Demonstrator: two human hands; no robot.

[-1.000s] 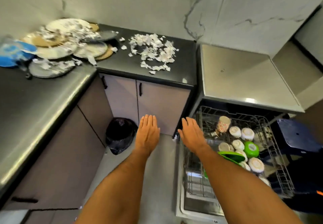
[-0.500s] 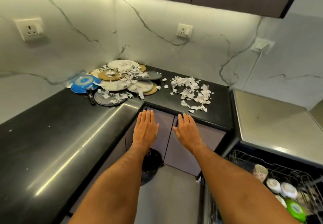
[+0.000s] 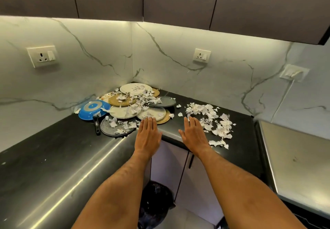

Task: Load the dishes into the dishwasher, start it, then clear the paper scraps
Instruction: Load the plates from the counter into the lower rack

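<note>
Now left hand (image 3: 148,137) flat, fingers straight, right hand (image 3: 194,135) likewise, both empty, beside paper scraps (image 3: 210,119)

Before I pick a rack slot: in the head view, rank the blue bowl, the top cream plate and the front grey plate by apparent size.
1. Front grey plate and top cream plate: alike; grey is nearer, so unsure.
2. Blue bowl: smallest.
</note>
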